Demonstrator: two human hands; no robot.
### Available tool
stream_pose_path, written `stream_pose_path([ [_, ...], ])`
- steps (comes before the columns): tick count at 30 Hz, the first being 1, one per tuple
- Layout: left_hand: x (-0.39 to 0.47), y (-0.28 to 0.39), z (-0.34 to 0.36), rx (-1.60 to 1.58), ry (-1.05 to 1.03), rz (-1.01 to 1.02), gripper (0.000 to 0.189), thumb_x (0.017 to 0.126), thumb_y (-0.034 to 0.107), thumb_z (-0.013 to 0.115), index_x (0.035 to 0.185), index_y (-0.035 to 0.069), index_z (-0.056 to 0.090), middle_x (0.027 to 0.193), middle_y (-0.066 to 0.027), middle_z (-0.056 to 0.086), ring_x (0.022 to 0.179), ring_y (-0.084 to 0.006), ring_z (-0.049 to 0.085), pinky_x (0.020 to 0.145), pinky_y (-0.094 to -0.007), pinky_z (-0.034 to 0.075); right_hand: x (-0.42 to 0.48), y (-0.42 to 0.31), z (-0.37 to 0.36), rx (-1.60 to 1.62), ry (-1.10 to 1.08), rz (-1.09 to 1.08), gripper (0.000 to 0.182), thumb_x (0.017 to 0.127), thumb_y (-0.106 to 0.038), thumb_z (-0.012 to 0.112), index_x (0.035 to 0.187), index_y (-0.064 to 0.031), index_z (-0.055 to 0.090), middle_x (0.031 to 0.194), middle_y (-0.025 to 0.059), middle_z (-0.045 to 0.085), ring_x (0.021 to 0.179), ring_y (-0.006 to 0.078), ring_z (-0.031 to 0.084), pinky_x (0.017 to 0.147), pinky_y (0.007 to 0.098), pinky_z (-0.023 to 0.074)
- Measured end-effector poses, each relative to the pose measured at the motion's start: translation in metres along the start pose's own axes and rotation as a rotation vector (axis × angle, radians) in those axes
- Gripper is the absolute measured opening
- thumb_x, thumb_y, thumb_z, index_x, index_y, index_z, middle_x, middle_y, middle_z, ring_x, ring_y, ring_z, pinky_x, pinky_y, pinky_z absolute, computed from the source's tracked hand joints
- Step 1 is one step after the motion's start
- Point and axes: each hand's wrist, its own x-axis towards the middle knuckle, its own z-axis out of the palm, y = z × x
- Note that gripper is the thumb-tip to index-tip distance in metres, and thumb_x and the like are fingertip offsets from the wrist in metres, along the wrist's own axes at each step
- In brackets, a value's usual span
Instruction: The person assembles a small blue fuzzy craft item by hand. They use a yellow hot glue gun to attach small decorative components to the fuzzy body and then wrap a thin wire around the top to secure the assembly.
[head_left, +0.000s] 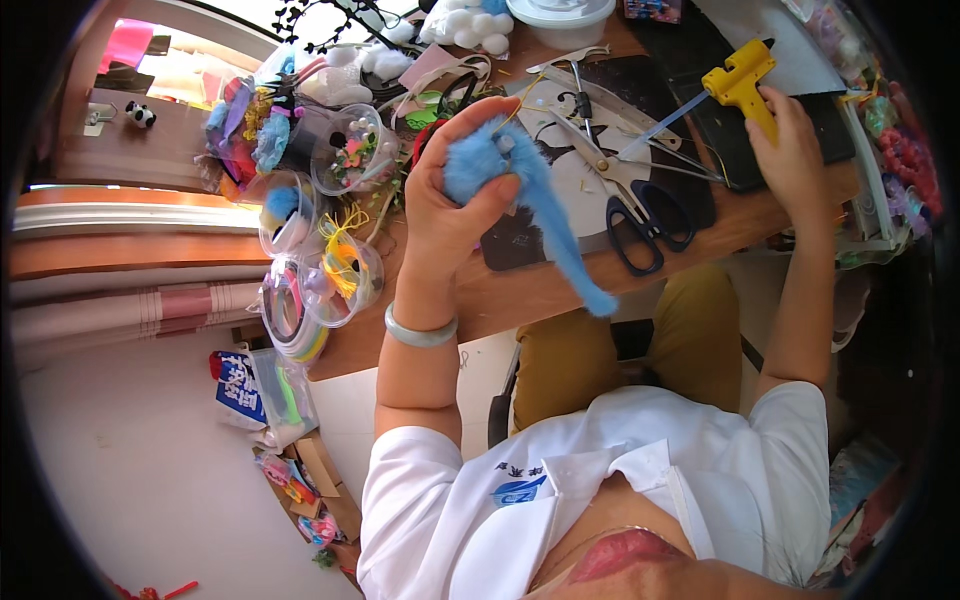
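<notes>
My left hand (442, 214) is raised over the table's front edge, its thumb and fingers closed on a fluffy light-blue piece (555, 217). The piece has a rounded clump in my grip and a long tapering strip that hangs down past the edge. A small pale bit sits on the clump near my fingertips, too small to name. Over at the right, my right hand (791, 154) grips the handle of a yellow hot glue gun (739, 75), its black nozzle turned away from me. A translucent glue stick (664, 120) protrudes from its back.
Blue-handled scissors (637, 214) lie partly open on a dark mat (517, 244), near a metal ruler (611, 101) and tweezers (675, 170). Clear plastic cups (356, 150) of beads and trims stand along the left. A lidded white tub (566, 26) is at the back.
</notes>
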Motion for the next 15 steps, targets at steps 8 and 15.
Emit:
stream_pose_path([
  [8,0.0,-0.003,-0.003,0.048,-0.041,-0.051,0.053,0.074,-0.003,0.064,0.125,0.0,0.048,0.101,-0.002,0.057,0.079,-0.0043,0.055,0.065,-0.0173,0.048,0.021,-0.028,0.0,-0.171,-0.185,0.317,0.05,0.078,-0.014,0.059,0.123,0.0011,0.042,0.115,0.022,0.047,0.106,0.0385,0.051,0.089,0.0427,0.0444],
  [15,0.003,-0.002,-0.005,0.025,0.011,-0.057,0.051,0.075,-0.002,0.064,0.123,0.001,0.05,0.099,-0.0014,0.058,0.074,-0.004,0.054,0.064,-0.017,0.046,0.009,0.03,0.001,0.215,0.283,0.115,0.032,0.077,-0.007,0.055,0.108,0.0003,0.057,0.092,0.0146,0.057,0.085,0.0244,0.057,0.073,0.0314,0.0465],
])
